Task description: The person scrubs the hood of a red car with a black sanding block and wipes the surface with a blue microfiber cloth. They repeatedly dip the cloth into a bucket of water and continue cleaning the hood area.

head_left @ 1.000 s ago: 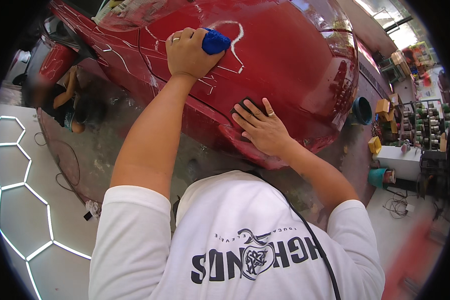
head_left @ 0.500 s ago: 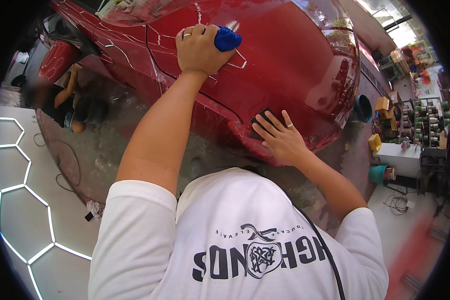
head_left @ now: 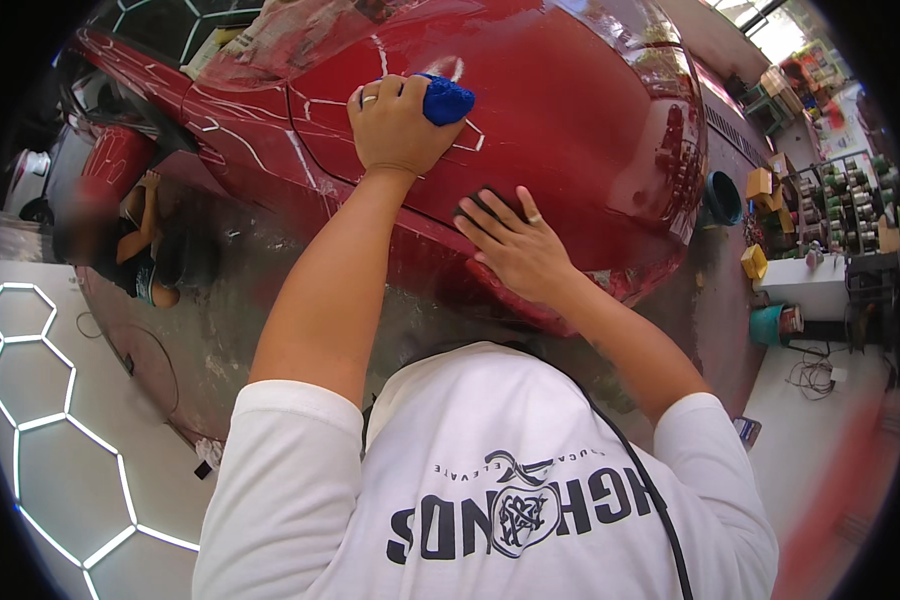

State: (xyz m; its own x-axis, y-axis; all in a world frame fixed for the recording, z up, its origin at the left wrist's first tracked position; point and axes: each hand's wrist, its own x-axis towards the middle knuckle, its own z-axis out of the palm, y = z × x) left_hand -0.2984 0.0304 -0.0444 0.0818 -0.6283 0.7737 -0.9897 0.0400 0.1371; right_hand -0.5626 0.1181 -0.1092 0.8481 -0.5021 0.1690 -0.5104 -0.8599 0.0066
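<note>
A glossy red car (head_left: pixel 570 150) fills the top of the head view, its body reflecting hexagonal lights. My left hand (head_left: pixel 402 130) rests on the panel, closed on a bunched blue cloth (head_left: pixel 448 100) that sticks out by the thumb side. Just beyond the cloth a pale whitish patch (head_left: pixel 450 68) shows on the paint. Lower and to the right, my right hand (head_left: pixel 518 245) lies with spread fingers over a small black pad (head_left: pixel 485 205), pressing it against the red panel. The fingers hide much of the pad.
At left another person (head_left: pixel 135 240) crouches beside the car. Hexagonal light strips (head_left: pixel 45 422) cover the surface at lower left. To the right are a dark bucket (head_left: pixel 722 198), a yellow container (head_left: pixel 754 262), a teal bucket (head_left: pixel 767 325) and shelves of cans (head_left: pixel 845 205).
My right hand has slid the black pad up and left across the panel, nearer my left hand. The left hand keeps the blue cloth at about the same spot. The whole view has shifted slightly.
</note>
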